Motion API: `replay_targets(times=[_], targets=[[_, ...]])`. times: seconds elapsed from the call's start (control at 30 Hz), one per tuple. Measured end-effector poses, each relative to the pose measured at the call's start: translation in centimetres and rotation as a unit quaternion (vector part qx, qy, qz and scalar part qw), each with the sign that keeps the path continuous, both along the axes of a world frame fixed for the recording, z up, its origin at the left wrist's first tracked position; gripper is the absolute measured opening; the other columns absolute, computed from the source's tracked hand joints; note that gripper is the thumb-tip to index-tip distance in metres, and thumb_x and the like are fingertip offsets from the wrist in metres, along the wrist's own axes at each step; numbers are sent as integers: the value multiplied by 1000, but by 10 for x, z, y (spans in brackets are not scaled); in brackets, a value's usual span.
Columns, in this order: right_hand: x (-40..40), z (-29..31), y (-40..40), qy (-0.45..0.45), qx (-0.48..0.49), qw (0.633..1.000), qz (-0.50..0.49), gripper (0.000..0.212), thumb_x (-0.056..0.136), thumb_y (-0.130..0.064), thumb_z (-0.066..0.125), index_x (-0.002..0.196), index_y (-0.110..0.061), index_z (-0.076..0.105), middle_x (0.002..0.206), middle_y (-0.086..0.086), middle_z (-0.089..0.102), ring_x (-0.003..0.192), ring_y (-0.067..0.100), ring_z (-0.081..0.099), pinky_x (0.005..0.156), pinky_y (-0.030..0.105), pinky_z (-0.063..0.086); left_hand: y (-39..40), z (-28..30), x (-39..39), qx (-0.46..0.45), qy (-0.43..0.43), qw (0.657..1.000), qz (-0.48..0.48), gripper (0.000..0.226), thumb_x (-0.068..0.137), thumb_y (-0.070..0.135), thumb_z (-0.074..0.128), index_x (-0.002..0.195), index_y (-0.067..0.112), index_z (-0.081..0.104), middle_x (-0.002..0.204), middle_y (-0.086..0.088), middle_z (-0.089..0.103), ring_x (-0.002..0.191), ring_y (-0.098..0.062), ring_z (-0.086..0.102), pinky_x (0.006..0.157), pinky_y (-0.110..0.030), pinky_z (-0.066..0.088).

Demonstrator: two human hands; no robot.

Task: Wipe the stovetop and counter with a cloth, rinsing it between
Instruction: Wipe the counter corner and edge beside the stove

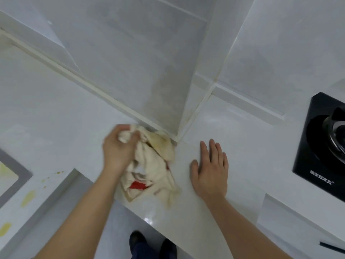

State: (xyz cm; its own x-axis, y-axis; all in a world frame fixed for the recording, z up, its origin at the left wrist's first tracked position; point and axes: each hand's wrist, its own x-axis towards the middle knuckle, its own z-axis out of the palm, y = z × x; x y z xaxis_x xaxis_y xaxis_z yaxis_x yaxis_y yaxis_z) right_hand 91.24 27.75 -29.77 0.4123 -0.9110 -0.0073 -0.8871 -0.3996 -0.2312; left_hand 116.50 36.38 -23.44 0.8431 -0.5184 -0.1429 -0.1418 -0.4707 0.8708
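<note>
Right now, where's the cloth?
In the head view, the cloth lies on the counter near the wall corner, gripped by the left hand, left of the flat right hand.

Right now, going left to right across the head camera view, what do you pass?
Yellow stains → left hand gripping the cloth → right hand flat on the counter → black stovetop.

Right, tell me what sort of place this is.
Most likely a home kitchen. A black gas stove is set into a white counter that runs into a tiled wall corner, and the left hand grips a stained cloth on the counter.
</note>
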Motion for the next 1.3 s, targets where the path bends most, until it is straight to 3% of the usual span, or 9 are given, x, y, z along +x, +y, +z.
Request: replay_targets(times=[0.17, 0.23, 0.37, 0.57, 0.67, 0.77, 0.97, 1.13, 1.3], targets=[[-1, 0, 0, -5, 6, 1000, 0, 67, 102, -46, 34, 163, -18, 32, 172, 12, 22, 160, 31, 14, 130, 48, 12, 1, 44, 32, -29, -226, 973, 30, 24, 88, 28, 74, 110, 22, 66, 117, -1, 61, 98, -2, 55, 83, -15, 41], [-1, 0, 0, -8, 5, 1000, 0, 67, 102, -46, 36, 163, -18, 32, 172, 12, 23, 160, 31, 15, 130, 48, 13, -8, 43, 18, -18, -290, 955, -54, 29, 89, 26, 75, 116, 22, 65, 121, -3, 58, 98, -7, 57, 78, -23, 42], [-1, 1, 1, -8, 3, 1000, -2, 67, 102, -47, 34, 163, -19, 32, 173, 10, 21, 160, 29, 13, 131, 48, 12, -14, 6, -22, 148, -242, 911, -300, 77, 80, 56, 79, 146, 32, 47, 134, 0, 52, 106, -32, 64, 85, -40, 53], [1, 1, 1, -21, -5, 1000, -7, 67, 101, -46, 38, 162, -18, 35, 171, 12, 26, 159, 31, 17, 129, 50, 16, 17, -14, 5, 203, -299, 892, -272, 97, 70, 93, 59, 148, 37, 43, 149, 16, 49, 155, -23, 22, 124, -50, 7], [1, 1, 0, -14, -7, 1000, -7, 68, 101, -46, 37, 162, -18, 34, 171, 12, 25, 159, 31, 18, 130, 49, 16, 11, -30, -13, 243, -358, 844, -317, 91, 78, 89, 52, 146, 29, 55, 148, 5, 57, 148, -34, 36, 111, -56, 29], [1, 0, 1, -5, -5, 1000, -9, 68, 102, -47, 36, 163, -18, 31, 172, 11, 23, 160, 30, 15, 130, 49, 15, -8, -29, -47, 274, -376, 836, -292, 75, 88, 77, 50, 131, 17, 66, 132, -6, 66, 136, -38, 45, 98, -54, 36], [-1, -3, 2, -8, -12, 1000, 0, 65, 103, -43, 34, 164, -19, 31, 173, 10, 21, 161, 28, 13, 130, 49, 14, -6, -27, -91, 168, -399, 808, -399, 51, 88, 67, 52, 119, 29, 68, 123, 2, 62, 118, -31, 53, 93, -52, 39], [-1, -4, 1, -22, -12, 1000, -4, 63, 103, -38, 32, 163, -19, 34, 172, 10, 23, 161, 27, 14, 130, 48, 14, -10, -42, -43, 154, -431, 820, -345, 47, 91, 63, 54, 112, 25, 71, 117, 3, 66, 109, -32, 58, 85, -46, 38], [-1, -5, 1, -31, -14, 999, -2, 63, 102, -37, 33, 162, -17, 36, 172, 11, 25, 160, 29, 16, 130, 48, 14, 9, -48, 56, 330, -319, 880, -124, 72, 92, 70, 32, 140, 20, 51, 142, -9, 54, 129, -40, 44, 102, -59, 33]])
